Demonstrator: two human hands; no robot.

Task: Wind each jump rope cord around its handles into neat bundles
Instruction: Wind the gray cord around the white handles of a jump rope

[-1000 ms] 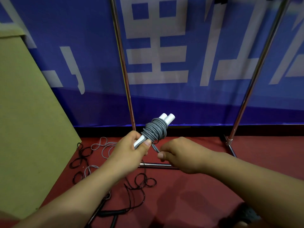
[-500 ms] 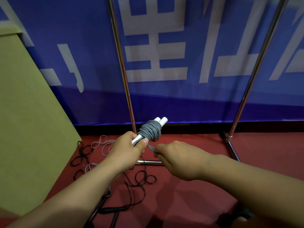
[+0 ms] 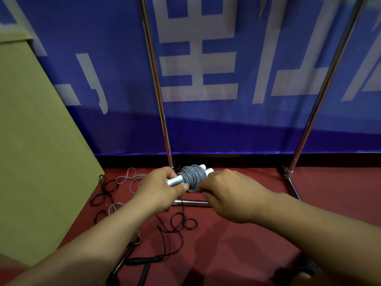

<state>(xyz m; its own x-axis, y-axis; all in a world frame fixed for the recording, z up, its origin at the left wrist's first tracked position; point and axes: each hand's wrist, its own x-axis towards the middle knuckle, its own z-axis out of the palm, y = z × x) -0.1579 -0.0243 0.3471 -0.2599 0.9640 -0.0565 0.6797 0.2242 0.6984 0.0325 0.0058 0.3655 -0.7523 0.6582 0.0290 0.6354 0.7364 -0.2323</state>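
The grey cord sits wound in a fat coil around the middle of the two white handles, which lie side by side and are held up in front of the person, above the floor. The left hand is clenched around the near ends of the handles, thumb pressed on top, likely to keep the pair together and stop the coil from slipping. The right hand pinches the short free tail of cord just below the coil; I would guess it is being tucked in to lock the wraps, though the fingertips are hidden behind the knuckles.

Beneath them, on the red carpet, more ropes lie unwound: a tangle of black cord with dark handles near the bottom edge, and pale loops farther left. A chrome rack stands on the carpet before a blue banner with big white characters. A cardboard sheet leans at the left.
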